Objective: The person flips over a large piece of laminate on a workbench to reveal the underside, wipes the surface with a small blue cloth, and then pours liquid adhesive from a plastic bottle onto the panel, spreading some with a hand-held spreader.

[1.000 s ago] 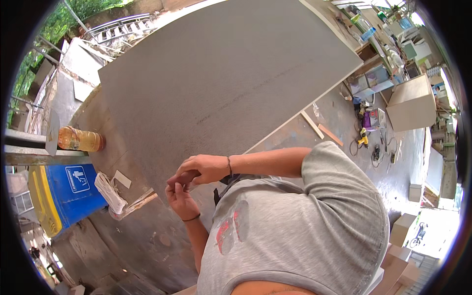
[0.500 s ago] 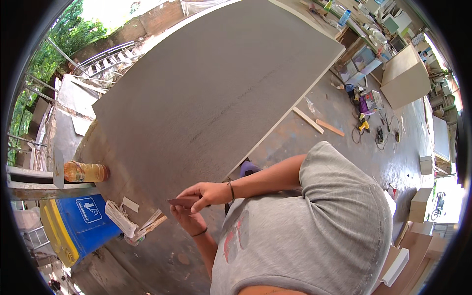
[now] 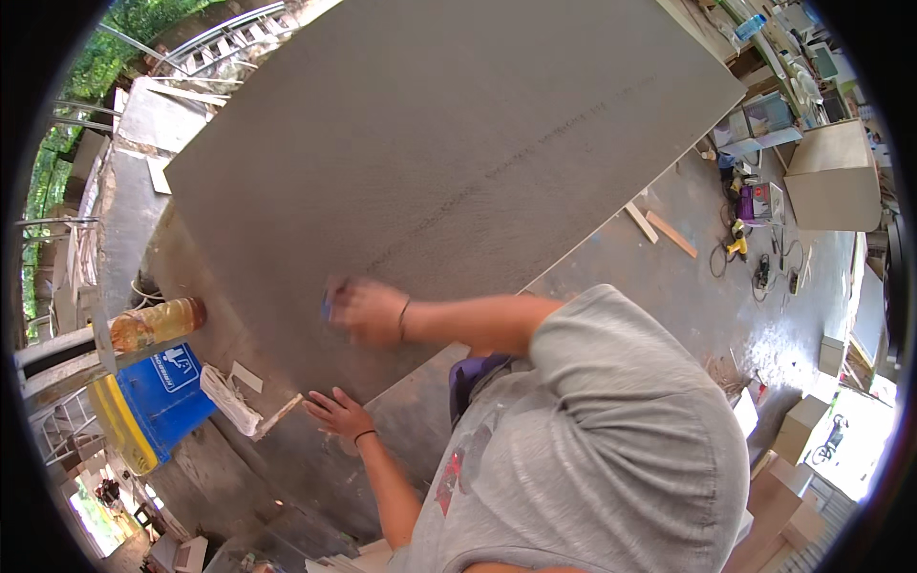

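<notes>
A large dark grey panel (image 3: 382, 143) lies flat in front of me, with a rough darker line running across it. My right hand (image 3: 373, 312), blurred by motion, is closed over a small piece of sandpaper (image 3: 328, 307) against the panel near its close end. A bluish edge of the piece shows beside the fingers; the rest is hidden under them. At the panel's near corner, my left hand (image 3: 342, 415) rests with its fingers spread and holds nothing.
Left of the panel are a bottle of amber liquid (image 3: 158, 325), a blue and yellow bin (image 3: 158, 406) and wood scraps (image 3: 277, 417). Wooden strips (image 3: 671, 235), a yellow power tool (image 3: 737, 244) and cables lie on the floor at right, near a pale box (image 3: 833, 177).
My hands have parted: the right has carried the sandpaper forward onto the panel, and the left has let go of it and spread out at the panel's edge. The view has shifted.
</notes>
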`<state>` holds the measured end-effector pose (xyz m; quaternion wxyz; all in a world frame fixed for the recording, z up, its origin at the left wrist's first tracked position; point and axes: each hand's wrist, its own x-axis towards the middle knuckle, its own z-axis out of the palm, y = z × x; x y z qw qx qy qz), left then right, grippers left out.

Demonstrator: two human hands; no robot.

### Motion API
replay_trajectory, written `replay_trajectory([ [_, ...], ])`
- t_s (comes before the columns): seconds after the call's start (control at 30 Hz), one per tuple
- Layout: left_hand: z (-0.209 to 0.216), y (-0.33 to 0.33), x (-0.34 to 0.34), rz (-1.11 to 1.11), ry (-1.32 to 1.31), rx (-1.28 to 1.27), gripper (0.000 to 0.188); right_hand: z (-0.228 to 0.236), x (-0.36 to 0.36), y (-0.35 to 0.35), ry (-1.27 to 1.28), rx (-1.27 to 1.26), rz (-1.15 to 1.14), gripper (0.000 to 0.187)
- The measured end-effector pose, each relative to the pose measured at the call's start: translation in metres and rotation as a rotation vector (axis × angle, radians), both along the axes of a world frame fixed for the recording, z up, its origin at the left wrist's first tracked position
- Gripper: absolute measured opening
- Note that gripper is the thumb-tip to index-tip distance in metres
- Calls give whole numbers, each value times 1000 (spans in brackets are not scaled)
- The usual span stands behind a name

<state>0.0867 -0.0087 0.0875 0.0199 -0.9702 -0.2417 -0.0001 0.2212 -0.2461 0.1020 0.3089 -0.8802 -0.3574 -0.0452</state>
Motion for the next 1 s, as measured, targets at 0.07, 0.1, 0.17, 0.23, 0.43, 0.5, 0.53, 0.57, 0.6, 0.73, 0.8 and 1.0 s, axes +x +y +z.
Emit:
replay_trajectory([
  [0.07, -3, -1, -1, -20, -69, 2, 61, -7, 20, -117, 23, -59, -353, 43],
  [0.1, 0, 0, 0, -24, -42, -5, 60, -5, 32, -196, -30, -155, -422, 41],
  [0.17, 8, -5, 4, 27, 41, -21, 60, 7, 40, -351, -20, -429, -861, 27],
  [0.23, 23, -17, 8, 113, 138, 126, 58, 32, 43, -483, 308, -842, -1266, 28],
  [0.43, 18, -136, 72, -190, -96, 75, 57, 49, 98, -356, -90, -205, -767, 30],
  [0.5, 3, -187, 92, -224, 16, -15, 57, 36, 80, -243, -107, -130, -332, 31],
  [0.53, 0, -203, 96, -203, -42, 9, 57, 27, 68, -207, -66, -100, -138, 33],
  [0.57, 2, -210, 95, -163, -27, 19, 57, 18, 57, -194, -24, -70, -66, 34],
  [0.6, 3, -214, 95, -82, 10, 85, 56, 8, 49, -201, -10, -50, -102, 35],
  [0.73, 4, -212, 92, -144, -55, 37, 56, 11, 37, -424, -57, -131, -681, 41],
  [0.8, 4, -210, 93, -152, -26, 29, 56, 41, 37, -573, 428, -389, -1040, 39],
  [1.0, 5, -214, 92, -144, -48, 51, 54, 110, 88, -593, -394, -177, -1213, 37],
])
